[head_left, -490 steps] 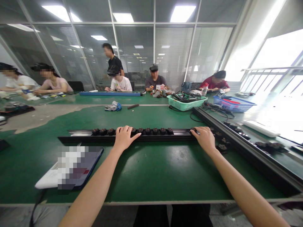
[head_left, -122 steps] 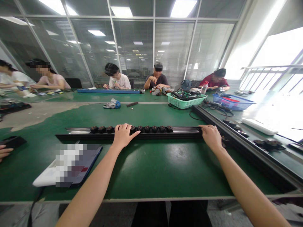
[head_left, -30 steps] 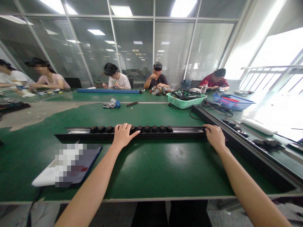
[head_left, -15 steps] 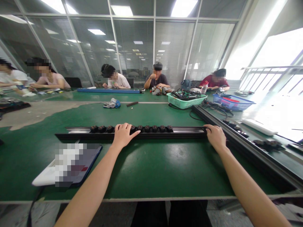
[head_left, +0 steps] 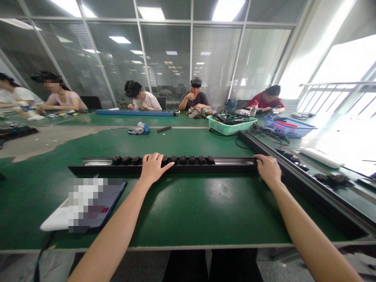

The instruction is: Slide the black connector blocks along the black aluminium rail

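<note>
Compared with the earlier views, the right hand (head_left: 269, 170) is shifted slightly rightward along the black rail (head_left: 199, 169), while the left hand (head_left: 152, 170) and the row of round black pieces (head_left: 192, 159) are left in place. By this, the rail's right end seems to be the part being worked, with the rest kept steady. The rail is laid across the centre of the frame on the green surface (head_left: 205, 219). Beneath the left fingers, curled over the row with the thumb spread, its middle is covered; how firmly it is gripped cannot be told. At centre right, its end is touched by the right fingers, bunched close; whether anything is pinched cannot be told.
</note>
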A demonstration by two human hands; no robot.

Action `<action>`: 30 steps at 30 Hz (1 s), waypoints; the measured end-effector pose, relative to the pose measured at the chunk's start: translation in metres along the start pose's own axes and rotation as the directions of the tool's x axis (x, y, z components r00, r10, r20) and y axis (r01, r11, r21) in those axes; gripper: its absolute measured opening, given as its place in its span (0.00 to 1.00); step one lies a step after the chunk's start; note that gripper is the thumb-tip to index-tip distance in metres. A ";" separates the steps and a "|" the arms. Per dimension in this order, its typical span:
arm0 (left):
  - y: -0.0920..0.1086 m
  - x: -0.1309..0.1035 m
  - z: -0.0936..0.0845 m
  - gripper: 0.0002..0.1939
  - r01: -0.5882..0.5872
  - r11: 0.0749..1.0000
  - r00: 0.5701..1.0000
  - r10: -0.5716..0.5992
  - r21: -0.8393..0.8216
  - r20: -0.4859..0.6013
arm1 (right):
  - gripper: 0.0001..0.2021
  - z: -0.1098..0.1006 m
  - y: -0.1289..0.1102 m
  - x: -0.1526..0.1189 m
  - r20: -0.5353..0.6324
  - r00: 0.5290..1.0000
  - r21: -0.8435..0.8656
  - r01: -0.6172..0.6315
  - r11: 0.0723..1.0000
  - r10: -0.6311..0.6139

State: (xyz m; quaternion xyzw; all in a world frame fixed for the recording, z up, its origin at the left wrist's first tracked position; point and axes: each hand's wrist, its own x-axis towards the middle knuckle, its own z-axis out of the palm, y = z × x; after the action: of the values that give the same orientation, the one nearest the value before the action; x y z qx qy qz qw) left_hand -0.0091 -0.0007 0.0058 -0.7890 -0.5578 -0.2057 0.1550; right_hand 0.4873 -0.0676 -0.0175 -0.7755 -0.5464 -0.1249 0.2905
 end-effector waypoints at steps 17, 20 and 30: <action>0.001 0.000 0.000 0.38 0.003 1.000 1.000 -0.003 -0.005 -0.003 | 0.21 -0.002 -0.002 0.000 -0.002 1.000 0.003 -0.017 1.000 0.017; 0.001 0.000 0.000 0.38 0.004 1.000 1.000 -0.004 -0.005 0.001 | 0.21 -0.002 0.000 0.001 0.013 1.000 -0.005 -0.011 1.000 0.011; -0.001 -0.001 0.001 0.39 -0.001 1.000 1.000 0.001 0.008 -0.008 | 0.20 -0.005 -0.001 0.001 0.020 0.999 -0.004 -0.028 1.000 0.028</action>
State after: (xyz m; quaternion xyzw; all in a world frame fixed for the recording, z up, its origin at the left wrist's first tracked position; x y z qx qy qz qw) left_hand -0.0102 -0.0004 0.0044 -0.7880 -0.5575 -0.2063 0.1605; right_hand 0.4879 -0.0693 -0.0128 -0.7847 -0.5383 -0.1142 0.2854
